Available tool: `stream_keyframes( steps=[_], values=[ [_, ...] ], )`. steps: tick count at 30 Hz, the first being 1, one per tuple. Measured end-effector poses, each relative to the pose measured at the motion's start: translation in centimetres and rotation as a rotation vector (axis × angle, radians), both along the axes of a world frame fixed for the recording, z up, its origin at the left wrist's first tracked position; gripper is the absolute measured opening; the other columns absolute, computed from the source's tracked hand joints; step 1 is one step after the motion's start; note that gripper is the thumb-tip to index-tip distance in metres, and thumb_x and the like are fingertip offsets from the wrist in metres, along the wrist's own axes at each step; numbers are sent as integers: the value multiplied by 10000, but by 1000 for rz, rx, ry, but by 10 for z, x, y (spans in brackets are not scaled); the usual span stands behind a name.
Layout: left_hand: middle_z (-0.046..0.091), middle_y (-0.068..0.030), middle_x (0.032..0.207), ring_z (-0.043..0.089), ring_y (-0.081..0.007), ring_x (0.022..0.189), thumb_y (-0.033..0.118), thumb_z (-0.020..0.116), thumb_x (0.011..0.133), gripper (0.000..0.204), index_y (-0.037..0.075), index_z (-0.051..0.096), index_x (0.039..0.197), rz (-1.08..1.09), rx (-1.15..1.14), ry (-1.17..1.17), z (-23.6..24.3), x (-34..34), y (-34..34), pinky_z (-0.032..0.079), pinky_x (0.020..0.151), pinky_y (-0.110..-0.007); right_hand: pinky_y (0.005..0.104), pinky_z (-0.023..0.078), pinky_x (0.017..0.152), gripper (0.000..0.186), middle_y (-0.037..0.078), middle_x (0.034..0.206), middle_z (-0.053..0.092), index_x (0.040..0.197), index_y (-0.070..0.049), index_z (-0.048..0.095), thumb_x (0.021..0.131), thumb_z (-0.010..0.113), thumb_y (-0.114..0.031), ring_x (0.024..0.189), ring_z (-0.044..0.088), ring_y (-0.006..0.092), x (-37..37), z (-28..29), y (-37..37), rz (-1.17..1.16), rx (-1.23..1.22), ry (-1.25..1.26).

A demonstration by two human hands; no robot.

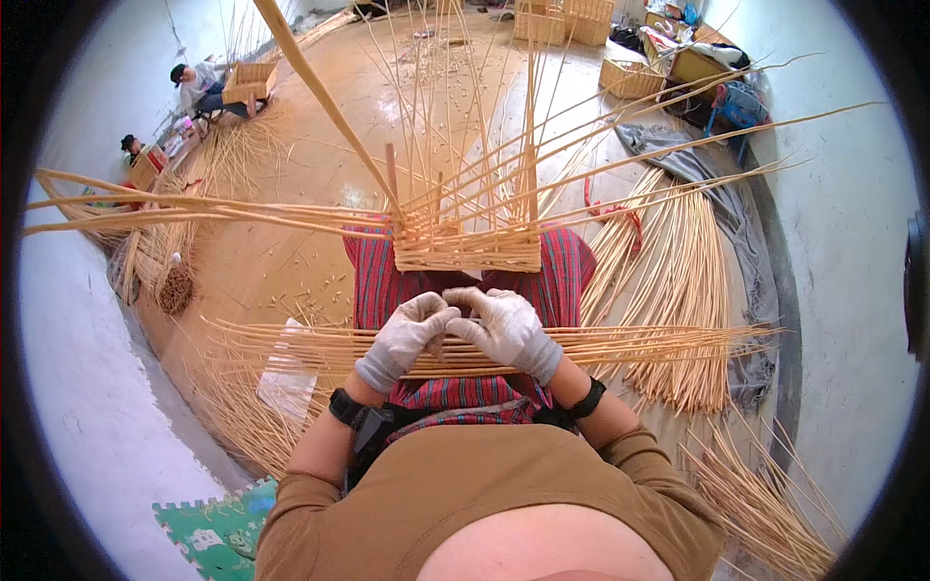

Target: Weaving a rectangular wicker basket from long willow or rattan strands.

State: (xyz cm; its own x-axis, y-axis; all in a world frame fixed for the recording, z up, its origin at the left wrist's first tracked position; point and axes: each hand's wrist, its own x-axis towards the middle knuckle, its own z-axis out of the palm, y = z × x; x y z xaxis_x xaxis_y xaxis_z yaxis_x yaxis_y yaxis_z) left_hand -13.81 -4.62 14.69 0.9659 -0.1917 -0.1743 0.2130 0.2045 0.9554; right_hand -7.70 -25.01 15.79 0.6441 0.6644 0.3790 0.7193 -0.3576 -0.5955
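Across the person's lap, on a red striped cloth (567,286), lies a bundle of thin tan rods (465,370), running crosswise and jutting past both side edges of the cloth. Above the middle of the bundle, the left hand (409,334) and the right hand (502,327), both in pale gloves, meet with fingers curled inward and the tips drawn together (whether they pinch anything between them, I cannot tell). Just beyond the hands, at the far edge of the cloth, is a partly woven basket (468,257), its near edge closely woven. From its left corner long rods (194,207) reach out to the left, and one thicker stick (325,102) slants up and away; thinner rods fan out from the far and right sides. On the floor (334,92), off the cloth's right edge, a large sheaf of rods (678,290) is spread beside a crumpled grey sheet (712,179), with a red ribbon (635,232) at the sheaf's left edge. Toward the floor's far left edge, a co-worker (199,89) sits with a woven box (249,83).
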Motion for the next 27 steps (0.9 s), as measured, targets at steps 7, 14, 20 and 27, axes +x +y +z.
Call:
stream_keyframes(
  steps=[7, 14, 20, 27],
  values=[
    [634, -32, 770, 642, -136, 618, 268, 628, 1014, 206, 64, 616, 994, 123, 85, 25, 6, 8, 15, 569, 590, -295, 472, 533, 758, 612, 137, 798, 703, 1339, -103, 563, 896, 664, -513, 828, 677, 350, 23, 6, -37, -132, -47, 75],
    [644, -42, 776, 619, -119, 617, 275, 641, 1001, 213, 66, 614, 977, -138, 150, 59, -8, 12, 2, 516, 570, -282, 484, 533, 751, 482, 170, 837, 685, 1290, -148, 631, 948, 592, -485, 795, 669, 385, 9, -6, -3, -5, -7, 16],
    [547, -5, 652, 564, -128, 587, 171, 581, 1011, 137, 64, 594, 925, 209, -254, -52, -6, 8, 51, 503, 561, -289, 496, 504, 856, 365, 137, 872, 694, 905, -118, 742, 934, 581, -445, 889, 650, 371, 33, -18, -57, -223, -445, 15],
    [653, -31, 840, 667, -144, 693, 178, 623, 1006, 202, 47, 639, 1159, 287, -198, 226, -38, 12, 90, 600, 683, -318, 472, 519, 803, 208, 176, 852, 680, 919, -22, 643, 969, 579, -214, 876, 659, 389, 48, -33, -65, -356, 45, 337]
  ],
)
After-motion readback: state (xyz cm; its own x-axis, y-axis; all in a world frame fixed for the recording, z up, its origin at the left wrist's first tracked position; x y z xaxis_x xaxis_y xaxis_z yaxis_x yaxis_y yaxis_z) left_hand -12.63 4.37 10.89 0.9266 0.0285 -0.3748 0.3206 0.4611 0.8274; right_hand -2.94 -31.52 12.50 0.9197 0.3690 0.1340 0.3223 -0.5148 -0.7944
